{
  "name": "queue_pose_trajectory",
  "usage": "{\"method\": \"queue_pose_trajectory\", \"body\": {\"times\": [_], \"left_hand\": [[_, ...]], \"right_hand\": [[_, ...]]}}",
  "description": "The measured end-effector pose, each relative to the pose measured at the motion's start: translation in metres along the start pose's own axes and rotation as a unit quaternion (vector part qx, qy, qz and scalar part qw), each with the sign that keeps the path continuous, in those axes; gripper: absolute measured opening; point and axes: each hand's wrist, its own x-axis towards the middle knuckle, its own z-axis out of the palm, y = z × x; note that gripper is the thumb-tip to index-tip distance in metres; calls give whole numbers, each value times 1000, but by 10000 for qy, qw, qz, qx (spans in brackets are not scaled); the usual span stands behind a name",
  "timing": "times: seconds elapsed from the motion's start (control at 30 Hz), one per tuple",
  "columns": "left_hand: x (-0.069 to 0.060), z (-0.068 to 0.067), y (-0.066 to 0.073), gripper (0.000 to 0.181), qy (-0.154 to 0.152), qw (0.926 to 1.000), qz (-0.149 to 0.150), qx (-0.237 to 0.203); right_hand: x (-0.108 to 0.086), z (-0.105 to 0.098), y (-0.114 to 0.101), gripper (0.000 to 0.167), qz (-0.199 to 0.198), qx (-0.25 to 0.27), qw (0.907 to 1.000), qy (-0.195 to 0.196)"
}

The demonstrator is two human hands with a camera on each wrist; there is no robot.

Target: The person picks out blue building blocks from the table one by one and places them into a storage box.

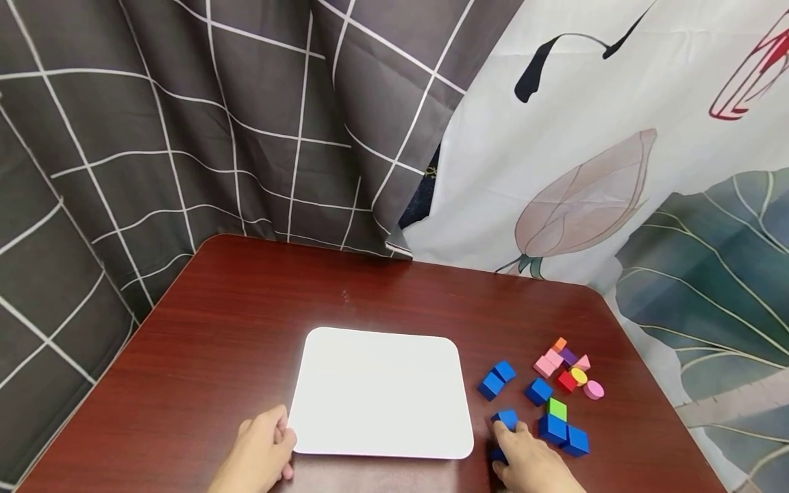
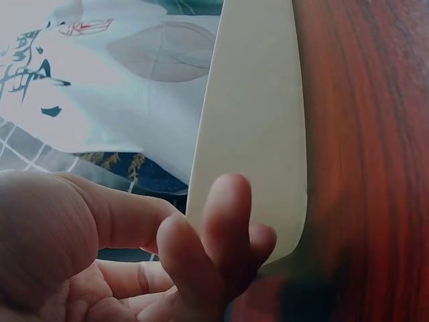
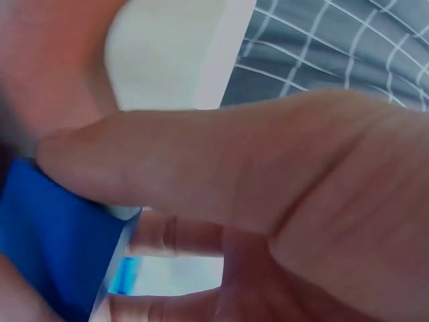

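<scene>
My left hand [image 1: 261,448] rests beside the lower left corner of a white board [image 1: 379,394], its fingers loosely bent. In the left wrist view its fingertips [image 2: 228,208] appear against the pale board; whether they touch it is unclear. At the board's right, my right hand [image 1: 530,459] pinches a blue block [image 3: 53,235] between thumb and fingers, largely hidden in the head view. Just beyond those fingers sits another blue block [image 1: 505,417]. To the right of this hand are more blue blocks [image 1: 552,428] and a green block [image 1: 557,409].
Two blue blocks [image 1: 491,385] lie near the board's right edge. Farther right is a cluster with pink blocks [image 1: 545,366], a red block [image 1: 567,381], a yellow round piece [image 1: 579,376] and a pink disc [image 1: 594,389]. Curtains [image 1: 246,137] hang behind the brown table [image 1: 246,308].
</scene>
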Motion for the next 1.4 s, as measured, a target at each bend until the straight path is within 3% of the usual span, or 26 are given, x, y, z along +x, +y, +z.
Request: {"method": "queue_pose_trajectory", "body": {"times": [0.07, 0.17, 0.27, 0.4, 0.63, 0.87, 1.1, 1.4], "left_hand": [[0, 0, 1, 17, -22, 10000, -1, -6], [0, 0, 3, 14, -77, 9999, -70, -14], [1, 0, 6, 2, -174, 9995, -248, -65], [3, -1, 8, 11, -295, 9989, -362, 73], [5, -9, 8, 2, -350, 9991, -230, -10], [8, -7, 11, 8, -380, 9986, -365, -68], [14, -2, 14, 10, -304, 9990, -314, 43], [17, 0, 15, 18, -294, 9990, -250, 207]], "right_hand": [[-4, -8, -2, 47, -62, -3, 9998, 175], [-12, -21, -8, 45, -257, -115, 9968, 743], [-16, -33, -19, 34, -589, -129, 9883, 1402], [-11, -41, -39, 26, -1026, 72, 9775, 1843], [17, -51, -76, 29, -1864, 74, 9698, 1573], [50, -54, -101, 16, -2798, -336, 9490, 1417], [68, -54, -120, 13, -2791, -589, 9519, 1115], [72, -47, -122, 13, -2787, -660, 9516, 1117]]}}
